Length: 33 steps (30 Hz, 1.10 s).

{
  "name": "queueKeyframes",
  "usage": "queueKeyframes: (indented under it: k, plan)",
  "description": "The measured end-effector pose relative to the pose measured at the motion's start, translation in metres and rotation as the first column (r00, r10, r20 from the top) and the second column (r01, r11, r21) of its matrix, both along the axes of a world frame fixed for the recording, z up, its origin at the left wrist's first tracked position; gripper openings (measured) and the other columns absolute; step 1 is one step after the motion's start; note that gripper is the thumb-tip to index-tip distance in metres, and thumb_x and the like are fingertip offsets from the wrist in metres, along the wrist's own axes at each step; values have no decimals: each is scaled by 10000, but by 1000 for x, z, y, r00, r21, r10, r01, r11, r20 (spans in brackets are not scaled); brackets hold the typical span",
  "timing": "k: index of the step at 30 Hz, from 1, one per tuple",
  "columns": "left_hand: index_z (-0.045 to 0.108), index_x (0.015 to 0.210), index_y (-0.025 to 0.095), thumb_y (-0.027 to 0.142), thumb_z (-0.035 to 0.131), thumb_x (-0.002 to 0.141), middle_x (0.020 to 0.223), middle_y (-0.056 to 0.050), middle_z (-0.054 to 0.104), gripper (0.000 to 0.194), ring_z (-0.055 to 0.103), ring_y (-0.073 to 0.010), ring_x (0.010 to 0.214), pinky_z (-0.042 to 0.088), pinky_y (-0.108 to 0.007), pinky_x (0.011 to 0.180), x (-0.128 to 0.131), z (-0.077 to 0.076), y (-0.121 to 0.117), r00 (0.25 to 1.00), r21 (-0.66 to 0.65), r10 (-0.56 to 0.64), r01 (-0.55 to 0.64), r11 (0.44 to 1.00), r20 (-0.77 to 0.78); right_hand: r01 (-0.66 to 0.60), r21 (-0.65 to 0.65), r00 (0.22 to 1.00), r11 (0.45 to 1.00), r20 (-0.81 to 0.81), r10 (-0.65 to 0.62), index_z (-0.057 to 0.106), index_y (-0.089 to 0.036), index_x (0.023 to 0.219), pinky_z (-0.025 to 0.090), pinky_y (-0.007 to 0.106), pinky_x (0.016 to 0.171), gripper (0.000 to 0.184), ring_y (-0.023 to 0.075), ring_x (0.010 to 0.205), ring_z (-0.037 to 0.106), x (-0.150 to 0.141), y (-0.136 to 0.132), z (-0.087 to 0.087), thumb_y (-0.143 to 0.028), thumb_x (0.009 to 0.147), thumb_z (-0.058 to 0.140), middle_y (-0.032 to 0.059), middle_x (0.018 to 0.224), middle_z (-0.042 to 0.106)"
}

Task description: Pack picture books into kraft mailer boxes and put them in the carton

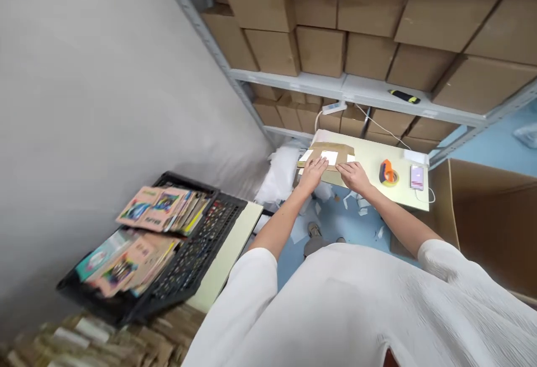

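A flat brown kraft parcel [339, 148] with white labels lies on the left end of a pale table [373, 160], its near side at the table's front edge. My left hand [312, 173] rests on it with the fingers stretched toward the middle white label [329, 158]. At the near edge, to the right of that label, my right hand [353, 177] touches the parcel with extended fingers. Both thumbs are hard to make out. An orange tape dispenser [386, 170] with a yellow tape roll [391, 179] stands to the right of my right hand.
A phone [417, 178] on a white cable lies at the table's right end. Shelves of cardboard boxes [321, 51] rise behind. A large open carton [490, 216] stands right. Left are a black crate [193, 266] with booklets [153, 207] and a white bag [279, 174]; paper scraps litter the floor.
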State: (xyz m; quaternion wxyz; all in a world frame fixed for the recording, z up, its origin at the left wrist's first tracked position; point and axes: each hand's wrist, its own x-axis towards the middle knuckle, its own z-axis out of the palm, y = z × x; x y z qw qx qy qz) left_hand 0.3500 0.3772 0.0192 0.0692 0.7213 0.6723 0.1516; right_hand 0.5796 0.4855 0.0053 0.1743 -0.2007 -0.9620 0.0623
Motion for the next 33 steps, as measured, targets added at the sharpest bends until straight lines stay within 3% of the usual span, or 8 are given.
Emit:
queueKeyframes:
  k: [6, 11, 14, 18, 24, 28, 33]
  plan:
    - [587, 1649, 246, -6, 421, 952, 1734, -113, 554, 759, 431, -246, 1684, 266, -549, 1404, 0, -31, 81, 977, -24, -211, 211, 977, 31, 197, -26, 979, 980, 56, -195, 715, -182, 1529, 469, 510, 1057, 513, 329, 1272, 656, 17, 33, -21, -148, 1077, 475, 163, 1485, 759]
    - [594, 1634, 250, -8, 494, 899, 1730, -128, 559, 786, 418, -269, 1692, 269, -580, 1397, -18, -54, 140, 931, -74, -359, 363, 929, 64, 323, -35, 939, 946, 134, -315, 722, -151, 1503, 442, 479, 1019, 485, 327, 1265, 639, 6, 53, -36, -148, 1091, 465, 170, 1466, 765]
    - [605, 1617, 220, -14, 476, 901, 1726, -137, 566, 764, 414, -265, 1693, 256, -562, 1400, -28, -69, 164, 903, -123, -422, 429, 895, 80, 386, -47, 911, 921, 178, -372, 719, -135, 1495, 423, 465, 1002, 468, 326, 1245, 628, -3, 57, -46, -153, 1104, 463, 176, 1457, 762]
    - [618, 1613, 222, 32, 507, 901, 1711, -138, 585, 745, 454, -287, 1664, 258, -560, 1393, -32, -89, 171, 874, -197, -470, 486, 851, 124, 411, -94, 891, 907, 251, -378, 750, -150, 1431, 410, 443, 964, 403, 323, 1165, 635, -10, 49, -64, -176, 1095, 530, 184, 1377, 776]
    - [618, 1618, 240, 45, 519, 880, 1671, -120, 628, 770, 506, -287, 1614, 312, -550, 1362, -29, -107, 166, 900, -287, -373, 427, 858, 226, 385, -208, 893, 899, 328, -307, 774, -170, 1361, 420, 419, 973, 344, 320, 1146, 651, -8, 43, -91, -353, 1110, 625, 181, 1293, 777]
    - [625, 1606, 203, 51, 492, 907, 1647, -138, 640, 728, 511, -299, 1594, 324, -534, 1352, -23, -108, 171, 929, -279, -276, 341, 898, 247, 429, -233, 872, 873, 360, -332, 760, -149, 1391, 443, 430, 1008, 361, 321, 1175, 661, -2, 68, -95, -259, 1123, 545, 194, 1338, 768]
    - [627, 1589, 172, 77, 465, 955, 1660, -146, 620, 662, 541, -306, 1551, 417, -494, 1298, -14, -111, 176, 956, -278, -163, 230, 933, 242, 499, -284, 837, 819, 402, -370, 724, -119, 1462, 495, 479, 1065, 437, 364, 1280, 656, 9, 122, -96, -215, 1089, 518, 225, 1451, 726]
